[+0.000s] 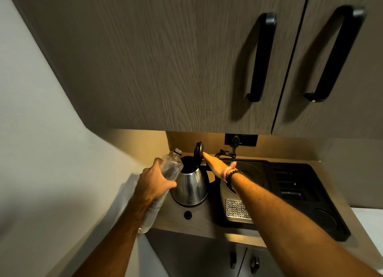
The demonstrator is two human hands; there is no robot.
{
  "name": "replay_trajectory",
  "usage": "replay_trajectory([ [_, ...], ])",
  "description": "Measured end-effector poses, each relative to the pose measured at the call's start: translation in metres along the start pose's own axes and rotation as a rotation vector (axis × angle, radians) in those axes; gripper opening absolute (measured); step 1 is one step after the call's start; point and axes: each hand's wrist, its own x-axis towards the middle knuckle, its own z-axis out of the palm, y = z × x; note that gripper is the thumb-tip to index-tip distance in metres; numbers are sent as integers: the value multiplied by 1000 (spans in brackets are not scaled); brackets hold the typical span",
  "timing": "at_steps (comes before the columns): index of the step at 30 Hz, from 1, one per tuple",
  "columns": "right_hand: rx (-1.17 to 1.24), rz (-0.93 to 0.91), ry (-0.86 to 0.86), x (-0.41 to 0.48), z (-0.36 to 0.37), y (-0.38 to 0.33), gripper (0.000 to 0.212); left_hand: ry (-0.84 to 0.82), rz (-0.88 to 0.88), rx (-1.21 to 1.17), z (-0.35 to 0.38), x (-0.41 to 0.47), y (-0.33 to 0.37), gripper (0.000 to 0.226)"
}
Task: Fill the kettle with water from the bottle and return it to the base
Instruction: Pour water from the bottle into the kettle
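A steel kettle (191,185) stands on the counter with its black lid (198,150) swung upright and its mouth dark and open. My left hand (152,182) grips a clear plastic bottle (171,166), tilted with its neck up beside the kettle's left rim. The bottle's lower end runs down along my forearm. My right hand (215,165) reaches across the kettle's handle, fingers stretched flat, fingertips touching the raised lid. A small black cap (187,214) lies on the counter in front of the kettle. The kettle's base lies inside the black tray (310,193).
The tray on the right also holds a perforated metal plate (236,209) and slotted compartments. A wall socket with a plugged cord (236,141) is behind it. Upper cabinet doors with black handles (262,57) hang overhead. The wall closes off the left side.
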Motion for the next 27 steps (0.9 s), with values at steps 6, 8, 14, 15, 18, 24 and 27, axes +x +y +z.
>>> replay_trajectory([
  [6, 20, -10, -10, -2, -2, -2, 90, -192, -37, 279, -13, -5, 13, 94],
  [8, 22, -12, -8, -1, -2, -2, 88, -212, -42, 338, -16, -8, 18, 89],
  [14, 58, -35, -43, -1, -3, -2, 86, -212, -76, 412, -22, -14, 29, 90],
  [15, 49, -35, -39, -2, -3, -2, 86, -208, -74, 416, -23, -15, 30, 89],
  [18, 32, -25, -31, -3, -4, -2, 87, -201, -79, 417, -25, -16, 33, 87],
  [24, -40, -29, -23, -3, -4, -1, 85, -216, -74, 417, -23, -15, 36, 89],
  [27, -57, -38, -24, -3, -3, 0, 80, -229, -79, 410, -21, -15, 35, 91],
])
